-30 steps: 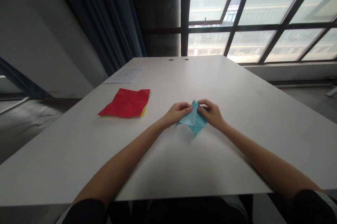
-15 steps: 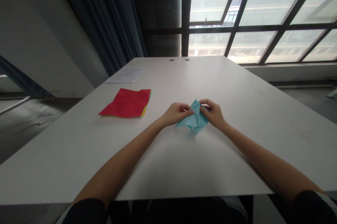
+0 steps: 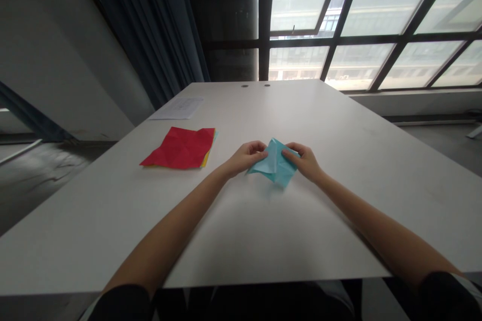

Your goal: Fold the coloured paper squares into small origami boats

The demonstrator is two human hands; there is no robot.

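Note:
Between my two hands is a light-blue sheet of folded paper (image 3: 276,163), creased and partly spread, held just above the table. My left hand (image 3: 249,156) pinches its left side between thumb and fingers. On the opposite side, my right hand (image 3: 303,160) grips the paper with the thumb on top and the fingers behind. A pointed corner sticks up at the top, and loose flaps hang towards me at the bottom. The fingertips behind the paper are hidden.
A red sheet of paper (image 3: 181,147) lies on a yellow sheet (image 3: 205,160) and a pale-blue one at the left of the white table (image 3: 241,240). Farther back lies a printed white sheet (image 3: 178,108). Windows and a dark-blue curtain (image 3: 150,24) stand beyond.
The blue paper has been opened out wider and flatter between my hands. My left hand has shifted slightly left, and the bottom flaps have changed shape.

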